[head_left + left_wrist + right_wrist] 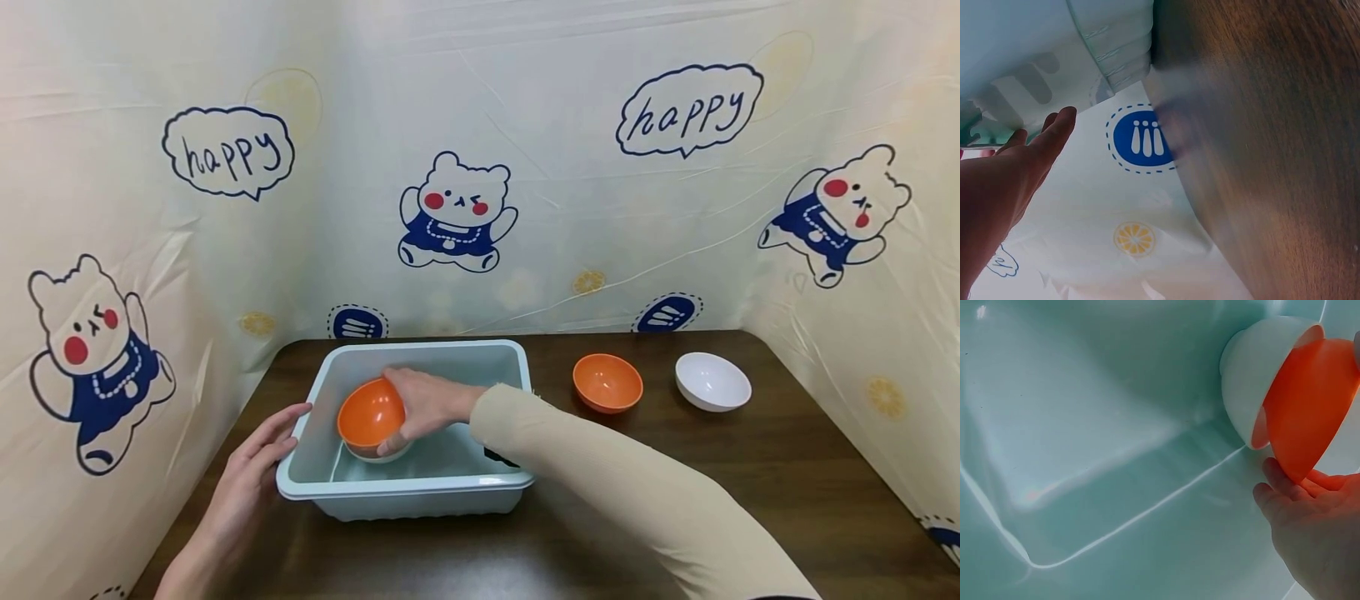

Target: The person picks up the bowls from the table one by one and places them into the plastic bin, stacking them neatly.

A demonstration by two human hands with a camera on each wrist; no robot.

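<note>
Before me, a person's right hand [429, 403] grips an orange bowl [371, 414] at a white bowl's mouth [1250, 381], inside a pale blue basin [412, 486] — left hand [255, 462] released, fingers touching its rim.

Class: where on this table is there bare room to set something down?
Bare table lies right of the sleeve, nearer than the far white bowl, and in front of the basin. The basin's left end is crowded: the right hand grips an orange bowl above a lower white bowl, and the left hand touches the rim.
</note>
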